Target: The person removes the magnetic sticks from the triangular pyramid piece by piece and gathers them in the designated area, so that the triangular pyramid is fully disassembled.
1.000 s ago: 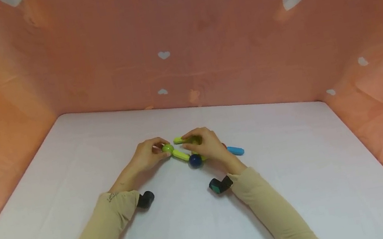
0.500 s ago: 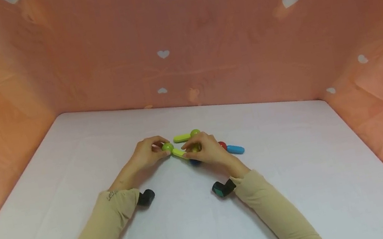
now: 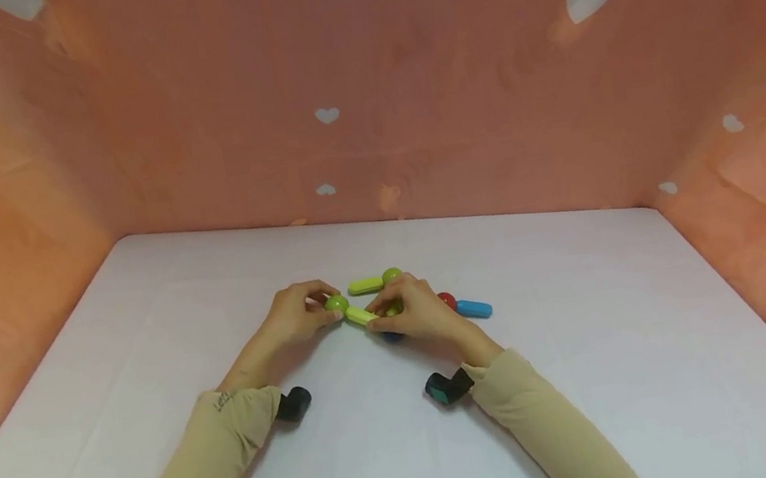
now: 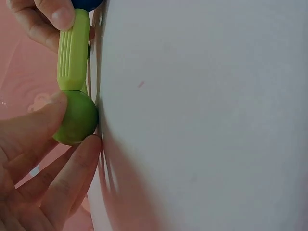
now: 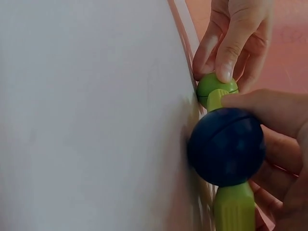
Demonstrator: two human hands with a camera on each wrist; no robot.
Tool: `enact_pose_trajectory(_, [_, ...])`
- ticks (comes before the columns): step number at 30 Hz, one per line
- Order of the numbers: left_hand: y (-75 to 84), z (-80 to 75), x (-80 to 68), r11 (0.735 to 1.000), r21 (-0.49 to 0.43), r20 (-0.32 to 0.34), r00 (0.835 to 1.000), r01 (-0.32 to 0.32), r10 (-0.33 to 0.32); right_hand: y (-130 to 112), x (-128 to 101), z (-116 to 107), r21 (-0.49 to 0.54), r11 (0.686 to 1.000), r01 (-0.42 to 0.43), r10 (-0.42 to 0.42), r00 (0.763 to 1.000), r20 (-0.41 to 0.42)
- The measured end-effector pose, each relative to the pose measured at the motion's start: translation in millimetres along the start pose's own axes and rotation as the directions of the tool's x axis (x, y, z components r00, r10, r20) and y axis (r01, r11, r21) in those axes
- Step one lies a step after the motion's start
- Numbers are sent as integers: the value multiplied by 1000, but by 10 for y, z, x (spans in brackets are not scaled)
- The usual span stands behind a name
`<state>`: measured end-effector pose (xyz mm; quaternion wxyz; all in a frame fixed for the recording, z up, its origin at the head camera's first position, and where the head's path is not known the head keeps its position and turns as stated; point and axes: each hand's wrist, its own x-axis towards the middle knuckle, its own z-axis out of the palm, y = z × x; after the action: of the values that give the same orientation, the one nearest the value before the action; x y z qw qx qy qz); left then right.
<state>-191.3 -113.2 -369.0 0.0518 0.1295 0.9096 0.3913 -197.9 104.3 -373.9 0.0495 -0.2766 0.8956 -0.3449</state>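
My left hand [image 3: 293, 315] pinches a green ball [image 4: 76, 120] between thumb and fingers, close over the white table. A ribbed yellow-green stick [image 4: 73, 53] joins this ball to a dark blue ball [image 5: 226, 147]. With thumb and fingers, my right hand [image 3: 417, 314] pinches the stick at its end by the blue ball. In the head view that hand mostly hides the blue ball. A second yellow-green stick [image 5: 234, 209] runs from the blue ball's other side, as the right wrist view shows.
Beyond the right hand lies another yellow-green stick [image 3: 365, 285] with a green ball [image 3: 391, 275] at its right end. Right of the hand, a red ball [image 3: 447, 300] carries a blue stick [image 3: 474, 308]. Pinkish-orange cloth [image 3: 366, 140] with white hearts stands behind the white table [image 3: 360, 463].
My right hand has shifted slightly toward the front and onto the stick, covering most of the blue ball and uncovering the far green ball and the red ball. My left hand stays on its ball.
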Motion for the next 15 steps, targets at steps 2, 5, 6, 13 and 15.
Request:
enact_pose_trajectory(2, [18, 5, 5, 1000, 7, 2, 1000, 7, -7, 8, -22, -2, 2, 1000, 8, -8, 1000, -6])
enact_pose_trajectory(5, [41, 15, 2, 1000, 3, 3, 1000, 12, -12, 35, -81, -9, -1, 1000, 18, -18, 1000, -2])
enact_pose_trajectory(6, [47, 19, -1, 1000, 2, 4, 1000, 11, -11, 48, -109, -17, -4, 1000, 14, -14, 1000, 5])
enact_pose_trajectory(13, [35, 49, -10, 999, 36, -17, 999, -30, 30, 160, -264, -116, 29, 996, -80, 80, 997, 2])
enact_pose_trajectory(15, [31, 43, -11, 999, 34, -31, 999, -36, 37, 178, -280, -148, 31, 997, -71, 71, 997, -12])
